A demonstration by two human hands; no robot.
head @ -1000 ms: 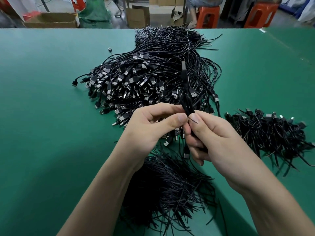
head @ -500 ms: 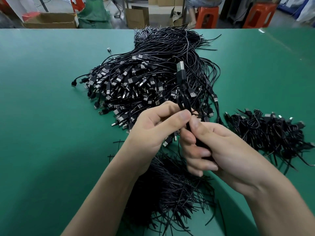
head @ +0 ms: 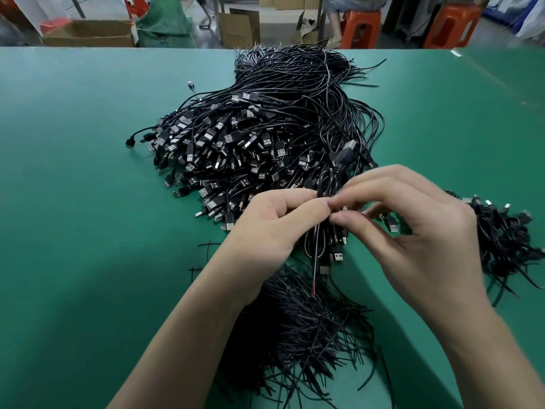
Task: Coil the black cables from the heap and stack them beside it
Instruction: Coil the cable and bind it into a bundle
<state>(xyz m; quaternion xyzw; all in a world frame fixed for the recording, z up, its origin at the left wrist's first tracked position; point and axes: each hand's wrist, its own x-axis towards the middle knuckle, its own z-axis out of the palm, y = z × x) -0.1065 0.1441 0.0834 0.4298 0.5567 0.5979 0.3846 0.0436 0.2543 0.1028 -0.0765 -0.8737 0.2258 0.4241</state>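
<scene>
Green bench point(head: 73, 202). Big heap point(head: 265, 134) of black USB cables at frame centre; stack of coiled cables point(head: 501, 237) at right edge; loose black ties point(head: 295, 329) lower centre, partly hidden under forearms. Left hand point(head: 274, 225) and right hand point(head: 413, 231) meeting fingertip to fingertip at centre. Both pinching 1 folded cable point(head: 330, 184), plug pointing up-right, loops hanging below.

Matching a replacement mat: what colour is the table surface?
Green table surface, clearest in the head view.
</scene>
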